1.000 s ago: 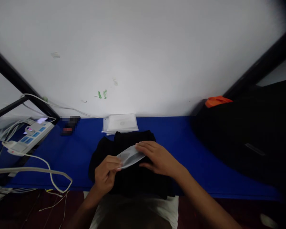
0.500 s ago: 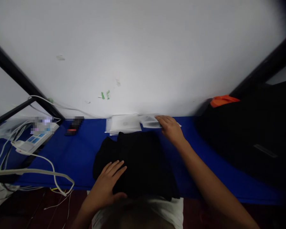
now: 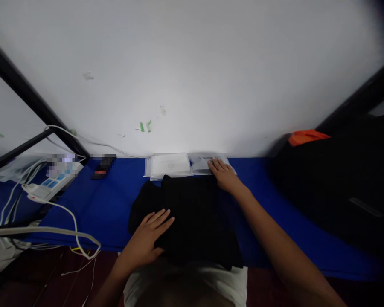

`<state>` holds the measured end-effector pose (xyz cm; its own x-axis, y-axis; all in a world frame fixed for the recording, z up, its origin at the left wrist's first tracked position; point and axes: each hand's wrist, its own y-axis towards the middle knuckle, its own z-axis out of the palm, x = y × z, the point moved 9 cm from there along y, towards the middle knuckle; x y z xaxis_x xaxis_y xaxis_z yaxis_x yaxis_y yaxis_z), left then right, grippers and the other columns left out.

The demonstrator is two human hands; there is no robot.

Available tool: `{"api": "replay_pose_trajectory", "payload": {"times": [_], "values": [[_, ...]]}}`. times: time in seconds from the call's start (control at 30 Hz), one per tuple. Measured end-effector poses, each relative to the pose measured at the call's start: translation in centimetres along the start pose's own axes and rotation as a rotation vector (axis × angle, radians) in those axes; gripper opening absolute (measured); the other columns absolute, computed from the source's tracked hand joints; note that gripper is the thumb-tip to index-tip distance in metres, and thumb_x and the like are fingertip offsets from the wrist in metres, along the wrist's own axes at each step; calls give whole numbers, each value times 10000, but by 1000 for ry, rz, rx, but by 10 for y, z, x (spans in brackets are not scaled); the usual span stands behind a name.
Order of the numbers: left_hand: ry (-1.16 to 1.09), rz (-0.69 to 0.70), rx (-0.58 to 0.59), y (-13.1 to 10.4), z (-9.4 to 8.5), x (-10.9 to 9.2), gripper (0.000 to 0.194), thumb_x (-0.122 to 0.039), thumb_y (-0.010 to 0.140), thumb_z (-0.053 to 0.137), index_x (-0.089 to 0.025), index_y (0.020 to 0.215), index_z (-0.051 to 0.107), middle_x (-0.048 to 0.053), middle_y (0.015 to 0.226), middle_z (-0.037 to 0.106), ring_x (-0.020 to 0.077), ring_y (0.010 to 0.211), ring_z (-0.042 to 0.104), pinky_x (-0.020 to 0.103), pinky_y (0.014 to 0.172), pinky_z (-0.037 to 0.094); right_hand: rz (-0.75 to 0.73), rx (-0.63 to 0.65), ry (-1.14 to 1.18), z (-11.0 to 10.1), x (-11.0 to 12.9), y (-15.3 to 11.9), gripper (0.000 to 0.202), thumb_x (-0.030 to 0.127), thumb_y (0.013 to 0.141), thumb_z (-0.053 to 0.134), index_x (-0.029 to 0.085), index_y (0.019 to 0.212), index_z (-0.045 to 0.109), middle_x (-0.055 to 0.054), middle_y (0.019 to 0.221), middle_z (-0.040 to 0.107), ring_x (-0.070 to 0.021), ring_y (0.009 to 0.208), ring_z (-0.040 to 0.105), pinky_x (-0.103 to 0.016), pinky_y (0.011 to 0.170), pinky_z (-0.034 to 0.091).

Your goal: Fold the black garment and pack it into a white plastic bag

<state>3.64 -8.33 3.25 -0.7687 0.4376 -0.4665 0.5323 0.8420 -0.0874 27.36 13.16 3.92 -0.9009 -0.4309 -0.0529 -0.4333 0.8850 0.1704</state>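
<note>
A folded black cloth [image 3: 195,221] lies at the front edge of the blue surface [image 3: 99,204]. My left hand [image 3: 149,238] rests on its left part, fingers spread. Behind the cloth, near the wall, my right hand [image 3: 224,174] lies with its fingers on a translucent plastic bag [image 3: 200,163] with dark print; the fingers look stretched out over the bag's right part. Just left of that bag sits a stack of white packets in clear sleeves [image 3: 171,165].
At the left are a white power strip [image 3: 56,181] with several cables and a dark phone-like object [image 3: 103,167]. A large black item [image 3: 333,179] with an orange piece [image 3: 308,137] covers the right side. A white wall [image 3: 211,76] stands behind.
The bag under my right hand now lies flatter, with its print showing, and the right fingers press on it. My left hand stays on the cloth. The view has shifted slightly.
</note>
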Motion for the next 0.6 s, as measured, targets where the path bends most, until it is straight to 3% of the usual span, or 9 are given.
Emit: {"api": "replay_pose_trajectory", "payload": {"times": [0.1, 0.17, 0.23, 0.3, 0.43, 0.6], "values": [[-7, 25, -25, -1, -1, -2, 918, -73, 643, 546, -300, 1497, 296, 57, 1589, 255, 281, 1466, 234, 579, 1160, 212, -87, -119, 133, -37, 34, -33, 718, -62, 731, 411, 101, 1430, 433, -192, 1508, 388, -322, 1396, 366, -509, 1104, 384], [-13, 26, -84, -5, -7, -3, 866, -53, 613, 518, -274, 1441, 395, 64, 1567, 315, 283, 1447, 282, 568, 1151, 257, -177, -165, 317, -62, 68, -67, 576, 49, 855, 432, 144, 1423, 439, -168, 1428, 506, -286, 1314, 485, -496, 1060, 447], [-18, 28, -179, -12, -17, -2, 751, -29, 586, 492, -245, 1305, 528, 69, 1513, 416, 281, 1407, 354, 539, 1132, 324, -293, -57, 492, -70, 107, -105, 492, 222, 925, 509, 195, 1412, 448, -126, 1397, 549, -257, 1258, 543, -456, 1028, 487], [-21, 52, -280, -21, -28, -2, 599, -17, 592, 483, -229, 1138, 605, 74, 1408, 537, 279, 1336, 448, 508, 1088, 401, -341, 66, 599, -68, 133, -141, 632, 344, 866, 638, 216, 1441, 408, -119, 1401, 547, -269, 1257, 543, -439, 1010, 504], [-45, 116, -408, -39, -46, 4, 408, -46, 734, 486, -235, 1064, 632, 71, 1111, 700, 244, 1098, 623, 422, 920, 535, -165, 48, 618, -54, 125, -185, 533, 190, 817, 625, 239, 1339, 529, -105, 1379, 569, -281, 1256, 547, -470, 1004, 507], [-33, 184, -506, -45, -59, 10, 304, -113, 865, 514, -251, 1094, 657, 53, 975, 726, 205, 956, 671, 357, 857, 552, -90, -57, 678, -58, 99, -200, 347, 142, 878, 529, 250, 1195, 620, -77, 1207, 681, -247, 1127, 638, -436, 940, 553]]}}
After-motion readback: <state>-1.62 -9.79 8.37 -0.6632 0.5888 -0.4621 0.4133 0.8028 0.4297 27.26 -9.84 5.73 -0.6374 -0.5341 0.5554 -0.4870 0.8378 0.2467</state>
